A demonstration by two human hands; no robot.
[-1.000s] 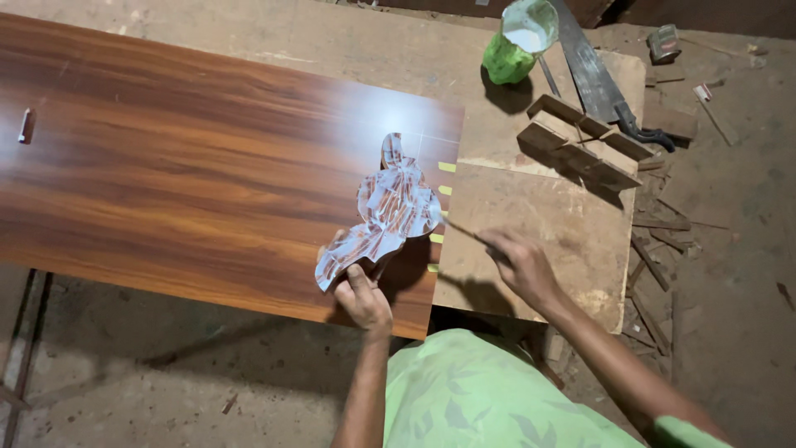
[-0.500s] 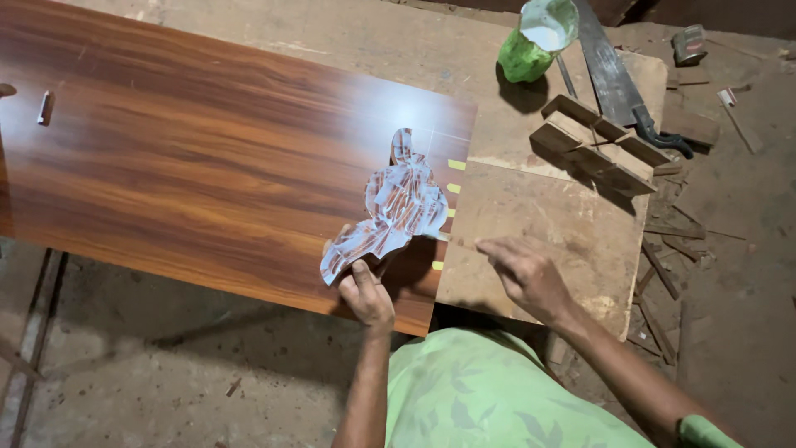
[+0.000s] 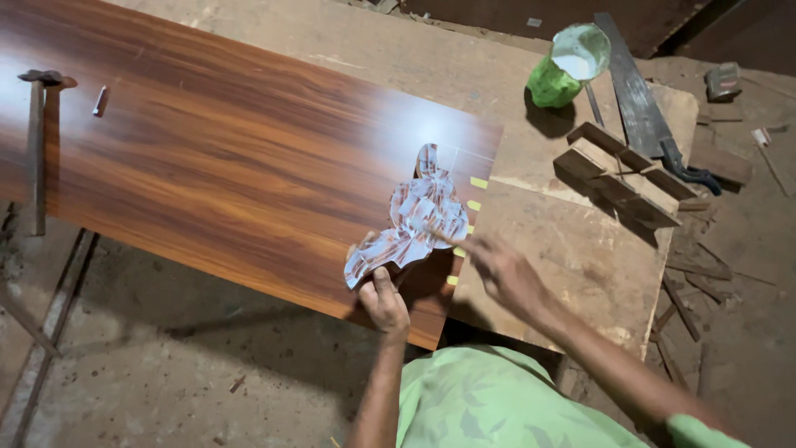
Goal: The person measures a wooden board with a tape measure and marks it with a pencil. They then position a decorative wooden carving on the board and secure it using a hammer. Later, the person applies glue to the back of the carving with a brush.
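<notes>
Two hands are engaged: the left hand is pressed flat on a paper cutout on the laminate board, while a thin pencil is pinched in the right hand. Tracing is best done with the cutout pinned firmly against slipping.

Place: a rough carpentry workshop, where I stand at my bench.
Bench: my worn plywood worktop, scuffed, stained and chipped at the edges.
Workpiece: a long glossy wood-grain laminate board lying across it.
Tools: a hammer on the board's far end, a handsaw with a dark handle at the bench's far side.
Timber: a small frame of wooden battens beside the saw.
Supplies: a green tub with white paste inside, standing on the bench.
Floor: bare dusty ground strewn with wood offcuts and slivers.
</notes>
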